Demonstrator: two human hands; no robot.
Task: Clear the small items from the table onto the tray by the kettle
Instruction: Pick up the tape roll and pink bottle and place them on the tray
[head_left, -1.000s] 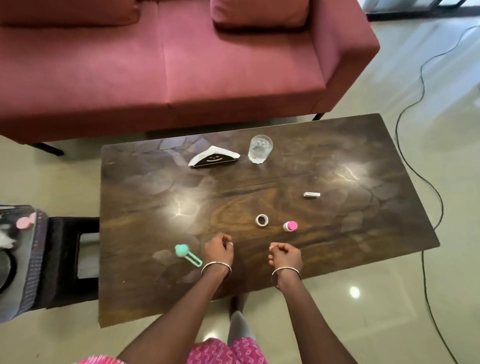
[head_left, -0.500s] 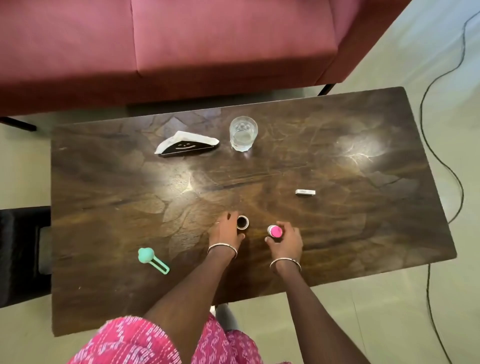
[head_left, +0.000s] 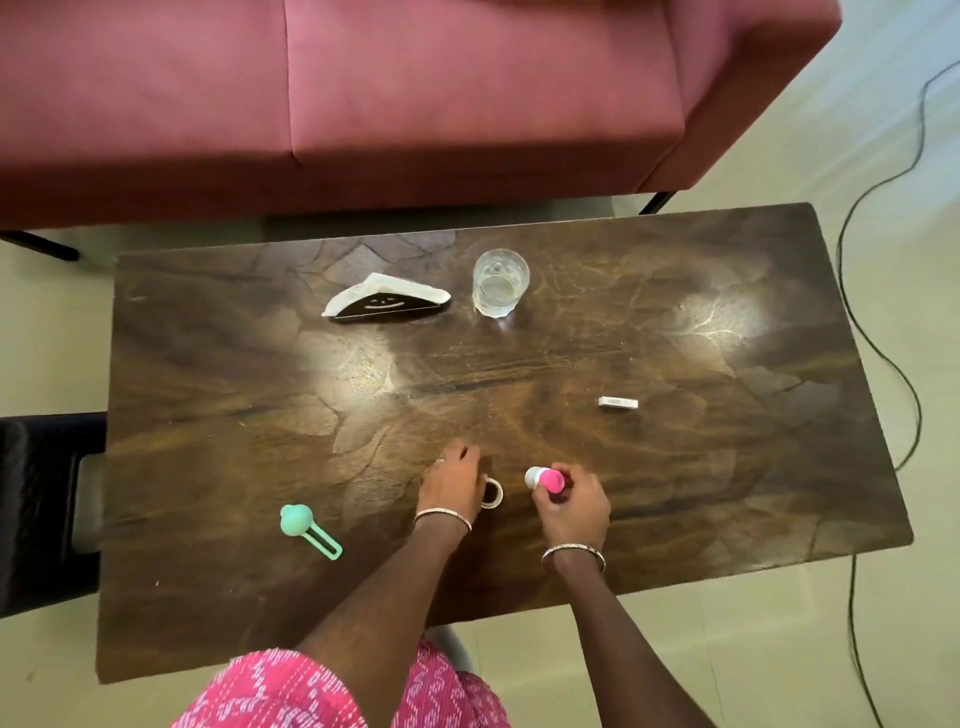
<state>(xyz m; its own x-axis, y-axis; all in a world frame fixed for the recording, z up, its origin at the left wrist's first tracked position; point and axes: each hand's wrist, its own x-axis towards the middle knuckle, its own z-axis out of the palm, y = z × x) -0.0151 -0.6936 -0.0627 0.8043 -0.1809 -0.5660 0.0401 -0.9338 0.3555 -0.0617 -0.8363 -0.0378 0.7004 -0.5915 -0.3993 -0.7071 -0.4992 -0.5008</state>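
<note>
On the dark wooden table, my left hand grips a small white tape ring near the front middle. Just to its right, my right hand is closed around a small pink-capped bottle, tilted with its white end pointing left. A mint green clip lies at the front left, apart from both hands. Further right and back lies a small white stick-shaped item. The tray and the kettle are out of view.
A glass of water and a napkin holder with white napkins stand at the back of the table. Behind it is a red sofa. A black cable runs over the floor on the right; a dark stool stands left.
Both hands went from resting fists at the front edge to the tape ring and the pink bottle. The left has drawn the ring nearer; the right has taken hold of the bottle.
</note>
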